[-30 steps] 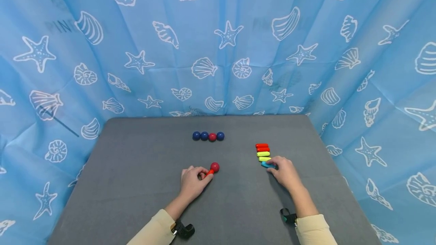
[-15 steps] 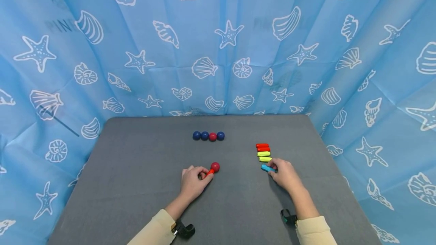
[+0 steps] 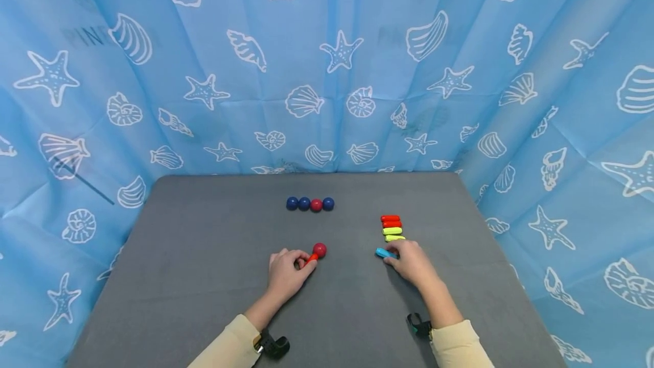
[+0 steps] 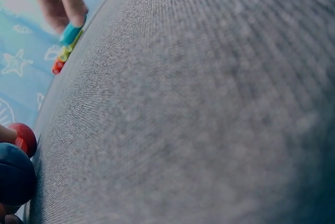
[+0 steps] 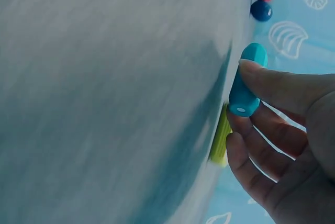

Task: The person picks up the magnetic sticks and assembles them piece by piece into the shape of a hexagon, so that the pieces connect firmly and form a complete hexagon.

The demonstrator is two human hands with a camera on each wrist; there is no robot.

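I have a blue curtain (image 3: 245,118) filling the back and both sides of my head view, printed with white shells and starfish. In front of it stretches the grey tabletop (image 3: 214,231). Two cream sleeves (image 3: 225,345) reach in from the bottom edge, with a black wrist device (image 3: 276,347) strapped on each arm.

My left hand (image 3: 287,272) is near the middle, its fingers pinching a red stick. My right hand (image 3: 413,263) is off to the right, thumb and fingers gripping a light blue stick.

Near the far edge I see a row of four balls (image 3: 316,205), blue, blue, red, blue from left to right. A lone red ball (image 3: 319,250) is at the far end of the pinched stick. My left wrist view shows a dark blue ball (image 4: 17,174) at the left hand, hidden from the head camera.

The red stick (image 3: 311,258) slants toward the lone ball. The light blue stick (image 3: 384,253) is just on the near side of two yellow sticks (image 3: 392,231), and two red sticks (image 3: 390,218) lie beyond those. I can't tell whether it touches the tabletop.
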